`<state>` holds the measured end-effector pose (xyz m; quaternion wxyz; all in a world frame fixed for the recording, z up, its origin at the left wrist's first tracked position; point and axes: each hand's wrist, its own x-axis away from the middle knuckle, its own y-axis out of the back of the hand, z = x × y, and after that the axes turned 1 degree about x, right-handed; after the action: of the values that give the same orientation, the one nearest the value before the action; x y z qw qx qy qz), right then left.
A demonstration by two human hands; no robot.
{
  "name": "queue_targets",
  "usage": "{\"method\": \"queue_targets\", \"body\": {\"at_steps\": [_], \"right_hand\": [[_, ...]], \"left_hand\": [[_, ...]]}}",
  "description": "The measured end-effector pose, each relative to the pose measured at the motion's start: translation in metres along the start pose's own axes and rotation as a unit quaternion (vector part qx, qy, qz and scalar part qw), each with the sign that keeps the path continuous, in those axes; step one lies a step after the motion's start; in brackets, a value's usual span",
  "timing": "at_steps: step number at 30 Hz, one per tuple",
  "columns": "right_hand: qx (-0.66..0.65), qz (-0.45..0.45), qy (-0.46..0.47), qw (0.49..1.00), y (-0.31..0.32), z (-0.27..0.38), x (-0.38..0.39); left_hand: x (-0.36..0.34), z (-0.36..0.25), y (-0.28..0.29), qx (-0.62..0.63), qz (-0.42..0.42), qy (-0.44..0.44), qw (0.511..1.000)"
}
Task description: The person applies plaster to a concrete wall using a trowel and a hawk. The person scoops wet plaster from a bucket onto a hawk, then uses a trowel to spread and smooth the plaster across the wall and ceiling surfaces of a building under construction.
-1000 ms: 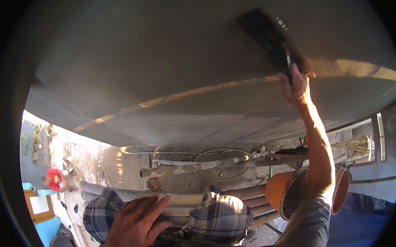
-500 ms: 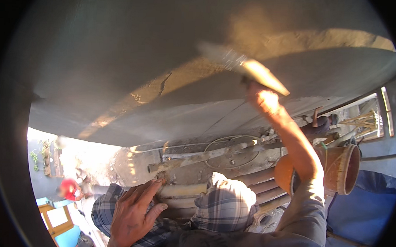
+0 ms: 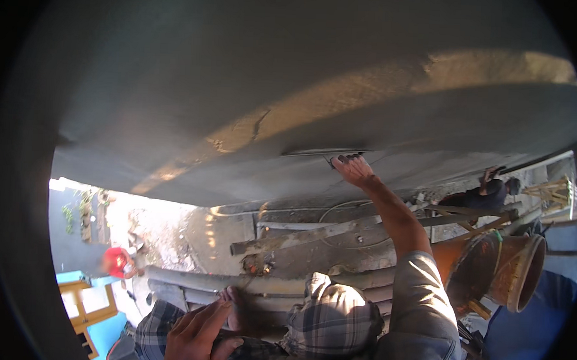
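My right hand (image 3: 353,169) is closed round the handle of a plastering trowel (image 3: 309,153). The trowel's thin blade shows edge-on, held along the grey plastered wall (image 3: 177,78). A strip of sunlight crosses the wall above the blade, and a short dark crack-like mark (image 3: 260,124) lies in it. Low in the view, my left hand (image 3: 198,334) holds nothing. Its fingers are stretched out over my knee in checked shorts (image 3: 156,325), and part of the hand is cut off by the lower edge.
Long poles (image 3: 232,282) run beneath me, with rubble ground below. At right are a large orange cylindrical container (image 3: 516,273) and a blue sheet (image 3: 539,326). A person in red (image 3: 116,262) is at far left below; another person (image 3: 491,192) is near the wall at right.
My right hand has brought the trowel down the wall, from a blurred, tilted sweep to lying nearly level along the surface. My left hand stays by my knee, lower in view.
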<state>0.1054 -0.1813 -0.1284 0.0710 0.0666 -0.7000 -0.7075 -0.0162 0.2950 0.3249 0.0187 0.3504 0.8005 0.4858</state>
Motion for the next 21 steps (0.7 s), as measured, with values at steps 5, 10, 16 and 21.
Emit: {"method": "queue_targets", "body": {"at_steps": [5, 10, 16, 21], "right_hand": [[0.021, -0.087, -0.02, 0.996, 0.157, -0.026, 0.032], [0.016, -0.213, 0.054, 0.975, 0.306, -0.064, 0.058], [0.085, -0.265, -0.029, 0.96, 0.455, -0.098, 0.099], [0.057, -0.417, -0.096, 0.902, 0.48, -0.058, 0.06]], "left_hand": [[-0.011, -0.002, 0.004, 0.026, 0.026, -0.025, 0.999], [-0.03, 0.007, -0.008, -0.013, 0.008, -0.098, 0.995], [-0.028, 0.008, -0.01, 0.018, 0.006, -0.12, 0.993], [-0.014, 0.02, 0.008, 0.043, -0.027, -0.13, 0.99]]}}
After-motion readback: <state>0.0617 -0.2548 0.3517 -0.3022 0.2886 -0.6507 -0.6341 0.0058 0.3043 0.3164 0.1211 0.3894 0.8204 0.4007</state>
